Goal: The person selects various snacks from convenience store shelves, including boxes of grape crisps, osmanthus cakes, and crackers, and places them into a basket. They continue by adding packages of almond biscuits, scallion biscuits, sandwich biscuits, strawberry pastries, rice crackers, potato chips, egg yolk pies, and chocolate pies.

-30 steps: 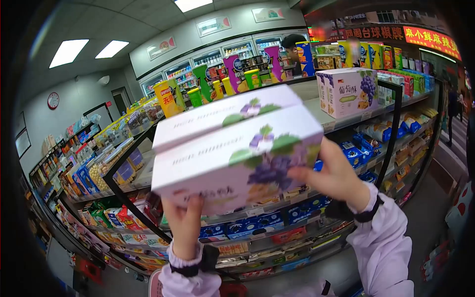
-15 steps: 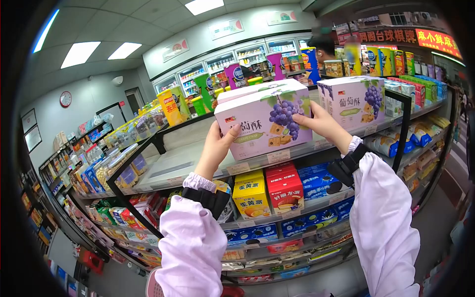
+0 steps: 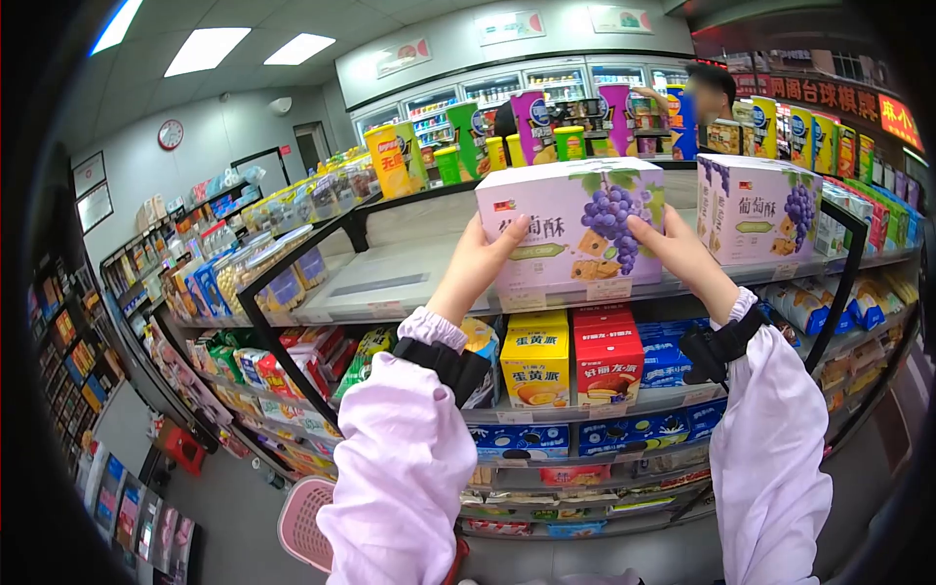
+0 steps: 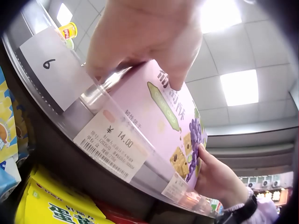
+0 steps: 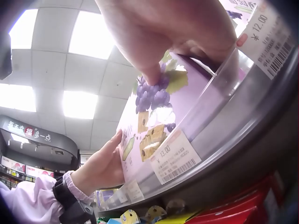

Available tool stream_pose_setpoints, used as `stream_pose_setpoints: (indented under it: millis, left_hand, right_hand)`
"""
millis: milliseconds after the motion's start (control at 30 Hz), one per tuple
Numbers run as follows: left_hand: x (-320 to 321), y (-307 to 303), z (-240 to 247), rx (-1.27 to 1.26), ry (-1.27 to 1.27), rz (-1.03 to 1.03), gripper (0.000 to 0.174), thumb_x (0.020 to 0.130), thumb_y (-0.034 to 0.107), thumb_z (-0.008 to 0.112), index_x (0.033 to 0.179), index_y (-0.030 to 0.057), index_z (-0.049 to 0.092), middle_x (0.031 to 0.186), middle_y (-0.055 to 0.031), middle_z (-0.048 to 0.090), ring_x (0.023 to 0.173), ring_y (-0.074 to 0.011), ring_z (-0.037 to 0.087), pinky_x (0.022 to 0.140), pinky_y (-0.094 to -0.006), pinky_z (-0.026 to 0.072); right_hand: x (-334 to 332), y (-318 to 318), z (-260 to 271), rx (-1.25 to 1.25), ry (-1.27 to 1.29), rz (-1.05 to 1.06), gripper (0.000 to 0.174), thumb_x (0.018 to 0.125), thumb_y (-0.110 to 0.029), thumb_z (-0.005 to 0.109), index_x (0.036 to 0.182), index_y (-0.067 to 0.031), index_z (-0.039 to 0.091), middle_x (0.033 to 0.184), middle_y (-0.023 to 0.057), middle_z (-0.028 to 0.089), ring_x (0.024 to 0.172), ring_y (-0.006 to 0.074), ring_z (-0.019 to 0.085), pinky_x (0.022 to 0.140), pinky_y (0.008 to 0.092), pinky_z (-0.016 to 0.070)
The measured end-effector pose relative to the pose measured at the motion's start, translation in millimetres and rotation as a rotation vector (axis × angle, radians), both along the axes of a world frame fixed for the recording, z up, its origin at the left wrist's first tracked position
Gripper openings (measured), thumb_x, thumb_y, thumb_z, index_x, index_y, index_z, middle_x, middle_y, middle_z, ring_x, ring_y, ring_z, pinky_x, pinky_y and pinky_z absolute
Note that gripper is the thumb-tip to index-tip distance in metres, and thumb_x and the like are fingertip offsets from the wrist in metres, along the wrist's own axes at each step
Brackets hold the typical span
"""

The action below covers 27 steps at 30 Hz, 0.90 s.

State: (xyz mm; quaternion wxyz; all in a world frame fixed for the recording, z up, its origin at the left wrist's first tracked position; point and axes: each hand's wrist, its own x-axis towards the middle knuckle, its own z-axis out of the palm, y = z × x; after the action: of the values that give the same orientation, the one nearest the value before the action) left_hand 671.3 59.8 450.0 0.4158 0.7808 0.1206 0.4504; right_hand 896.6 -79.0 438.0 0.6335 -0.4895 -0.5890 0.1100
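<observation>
A pale purple box with grapes and biscuits printed on it (image 3: 575, 234) stands at the front edge of the upper shelf in the head view. My left hand (image 3: 487, 255) grips its left end, thumb on the front face. At the right end my right hand (image 3: 685, 255) holds it the same way, thumb over the printed grapes. Both wrist views show the box (image 4: 156, 116) (image 5: 149, 121) right behind the price-tag rail, with the fingers behind it partly hidden. A matching box (image 3: 765, 210) stands to the right, a small gap away.
Tall snack canisters (image 3: 531, 127) line the level behind. Yellow and red boxes (image 3: 606, 356) fill the shelf below. Black frame posts (image 3: 846, 283) rise at both sides. A pink basket (image 3: 307, 522) is on the floor, and a person (image 3: 712, 97) stands beyond the shelving.
The box, earlier held up and tilted close to the head camera, has come down and away onto the shelf, beside the matching box. Both hands have stayed on it; the head view has shifted.
</observation>
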Motion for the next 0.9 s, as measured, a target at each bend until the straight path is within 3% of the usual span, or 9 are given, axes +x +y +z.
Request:
stream_pose_setpoints:
  millis: [167,400,500,533,567,600,667,800,900]
  left_hand:
    - [-0.4,4.8,0.4,-0.021,-0.033,-0.044,0.050,0.087,0.039,0.058,0.116,-0.0011,0.050,0.108,-0.0084,0.060,0.100,-0.0136,0.054,0.089,-0.0281,0.0408]
    - [15.2,29.6,-15.5,0.011,-0.160,-0.053,0.047,0.086,0.037,0.060,0.114,0.0004,0.051,0.104,-0.0070,0.061,0.095,-0.0125,0.056,0.084,-0.0282,0.0441]
    - [20.1,43.1,-23.3,0.122,-0.108,0.169,0.063,0.083,0.040,0.064,0.122,-0.0048,0.042,0.113,-0.0172,0.056,0.104,-0.0219,0.054,0.091,-0.0332,0.0417]
    - [1.2,8.8,-20.1,0.269,-0.079,0.453,0.079,0.081,0.042,0.064,0.129,-0.0106,0.030,0.125,-0.0277,0.044,0.118,-0.0332,0.045,0.100,-0.0380,0.0343]
    - [-15.3,-2.6,-22.5,0.318,-0.111,0.403,0.085,0.081,0.043,0.062,0.131,-0.0135,0.024,0.132,-0.0319,0.034,0.126,-0.0390,0.033,0.105,-0.0396,0.0271]
    - [-31.5,-14.6,-32.4,0.436,-0.237,0.418,0.078,0.083,0.040,0.061,0.131,-0.0116,0.026,0.130,-0.0303,0.037,0.123,-0.0387,0.037,0.104,-0.0392,0.0289]
    - [-78.5,-46.2,-67.2,0.510,-0.293,0.391,0.056,0.084,0.022,0.057,0.127,-0.0059,0.035,0.126,-0.0260,0.042,0.119,-0.0387,0.041,0.098,-0.0399,0.0341]
    - [-184.3,-86.3,-176.9,0.352,-0.158,0.156,0.025,0.078,0.003,0.057,0.103,0.0007,0.057,0.102,-0.0154,0.060,0.095,-0.0316,0.057,0.082,-0.0369,0.0464]
    - [-263.4,-90.3,-291.5,-0.040,0.262,0.199,0.024,0.085,0.012,0.053,0.107,0.0019,0.057,0.096,-0.0147,0.061,0.086,-0.0298,0.061,0.074,-0.0352,0.0486]
  right_hand:
    - [14.9,10.9,-8.7,-0.029,-0.053,-0.078,0.061,0.084,-0.040,0.061,0.123,0.0032,0.043,0.113,0.0131,0.056,0.102,0.0182,0.053,0.089,0.0290,0.0410]
    - [7.9,2.1,-4.1,-0.105,-0.080,-0.196,0.050,0.086,-0.039,0.060,0.112,0.0022,0.051,0.097,0.0064,0.059,0.085,0.0111,0.051,0.075,0.0250,0.0418]
    - [12.5,-7.7,-1.7,-0.059,-0.279,-0.435,0.056,0.087,-0.034,0.059,0.125,0.0035,0.042,0.121,0.0140,0.049,0.111,0.0176,0.046,0.093,0.0265,0.0353]
    - [11.9,-9.9,-10.1,0.032,-0.376,-0.561,0.059,0.087,-0.032,0.058,0.130,0.0037,0.038,0.130,0.0167,0.043,0.121,0.0199,0.040,0.100,0.0275,0.0307]
    - [-6.3,-21.2,-13.4,0.152,-0.447,-0.585,0.059,0.088,-0.029,0.056,0.133,0.0034,0.033,0.136,0.0176,0.036,0.127,0.0213,0.033,0.104,0.0295,0.0250]
    - [-27.0,-36.4,-18.5,0.273,-0.512,-0.595,0.060,0.089,-0.027,0.054,0.136,0.0031,0.029,0.141,0.0186,0.029,0.133,0.0227,0.025,0.108,0.0315,0.0193]
    - [-74.9,-60.3,-46.1,0.321,-0.475,-0.598,0.051,0.092,-0.014,0.046,0.137,-0.0004,0.028,0.140,0.0155,0.032,0.129,0.0229,0.032,0.107,0.0333,0.0226]
    - [-166.7,-74.4,-146.7,0.114,-0.413,-0.154,0.048,0.087,-0.009,0.046,0.132,0.0018,0.034,0.137,0.0175,0.035,0.129,0.0263,0.033,0.106,0.0401,0.0260]
    - [-231.0,-58.7,-240.2,-0.428,-0.165,0.143,0.050,0.081,-0.005,0.052,0.129,-0.0005,0.038,0.131,0.0156,0.041,0.121,0.0255,0.042,0.101,0.0377,0.0318]
